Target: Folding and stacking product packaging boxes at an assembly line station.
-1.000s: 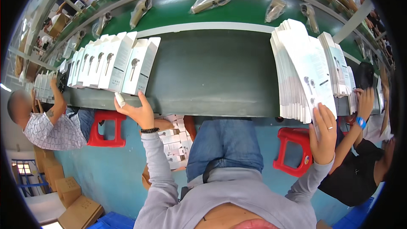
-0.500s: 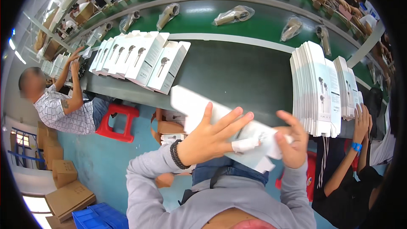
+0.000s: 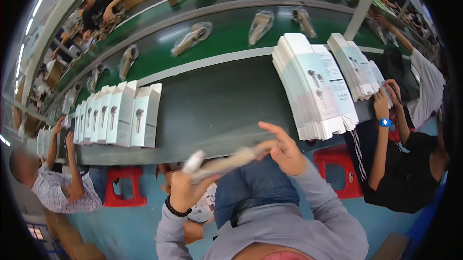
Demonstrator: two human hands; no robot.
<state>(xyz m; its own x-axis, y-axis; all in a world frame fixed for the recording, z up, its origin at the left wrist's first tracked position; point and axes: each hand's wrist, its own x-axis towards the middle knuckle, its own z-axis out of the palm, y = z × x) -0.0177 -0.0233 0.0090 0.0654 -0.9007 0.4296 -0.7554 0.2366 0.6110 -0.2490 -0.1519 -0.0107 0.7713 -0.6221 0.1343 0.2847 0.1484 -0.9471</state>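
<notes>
high over the worktop, looking down

the left one of two side-by-side fisheye cameras, worn on the head, looks steeply down and forward across the worktop (image 3: 212,108). the wearer's grey top (image 3: 279,214) sits nearest, along the lower edge; the left hand (image 3: 185,190) and right hand (image 3: 285,155) lie close below the lens. the long green surface (image 3: 152,55) beyond appears farther off, bent toward the rim.
</notes>
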